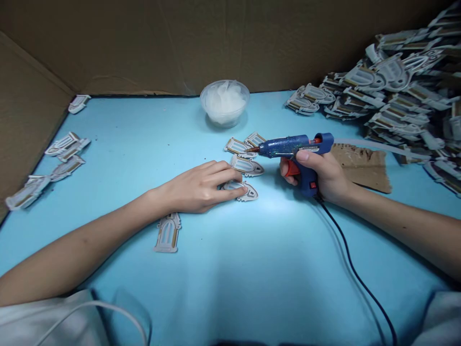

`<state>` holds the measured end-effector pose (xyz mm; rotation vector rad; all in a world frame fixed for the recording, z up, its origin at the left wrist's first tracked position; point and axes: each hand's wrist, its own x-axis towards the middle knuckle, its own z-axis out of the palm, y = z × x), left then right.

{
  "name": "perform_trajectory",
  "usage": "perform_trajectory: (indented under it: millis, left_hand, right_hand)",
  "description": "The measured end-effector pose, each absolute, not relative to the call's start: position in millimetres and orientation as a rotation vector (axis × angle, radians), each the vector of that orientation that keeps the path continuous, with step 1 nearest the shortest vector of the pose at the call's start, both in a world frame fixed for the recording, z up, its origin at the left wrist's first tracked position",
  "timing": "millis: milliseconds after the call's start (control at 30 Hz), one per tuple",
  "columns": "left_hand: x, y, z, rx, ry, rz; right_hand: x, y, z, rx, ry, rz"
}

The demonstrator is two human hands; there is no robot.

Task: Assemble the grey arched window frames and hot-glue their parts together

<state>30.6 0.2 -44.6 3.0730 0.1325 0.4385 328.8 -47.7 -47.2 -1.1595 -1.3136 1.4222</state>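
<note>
Left hand (196, 188) lies flat, fingers straight and together, their tips resting on a small arched piece (248, 192) and hiding its left end; right hand (320, 173) has its fingers closed around the grip of a blue glue gun (288, 146), covering part of the trigger. The gun's long axis runs nearly level across the blue tabletop (252, 288), nozzle pointing left at two more arched pieces (237, 147); contact with them can't be made out; a black cord (355, 274) trails down from the handle.

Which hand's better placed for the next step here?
Right, likely: the right hand holds the blue glue gun, its nozzle beside the arch pieces, while the left hand rests on one piece.
</note>
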Motion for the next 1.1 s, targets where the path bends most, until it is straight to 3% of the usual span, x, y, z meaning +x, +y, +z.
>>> perform_trajectory:
  millis: [400,733,1100]
  left_hand:
    - [29.2,0.5,-47.7,3.07,0.118,0.516]
    - [29.5,8.4,-50.0,2.716,0.255,0.818]
    - [31.8,4.3,-50.1,2.842,0.143,0.705]
  right_hand:
    - [329.2,-47.7,-47.9,-1.154,-1.313,1.422]
    - [325.8,-46.9,-44.7,-1.142,-1.246,1.423]
    - [329.4,-45.8,-48.9,-1.135,-1.286,1.419]
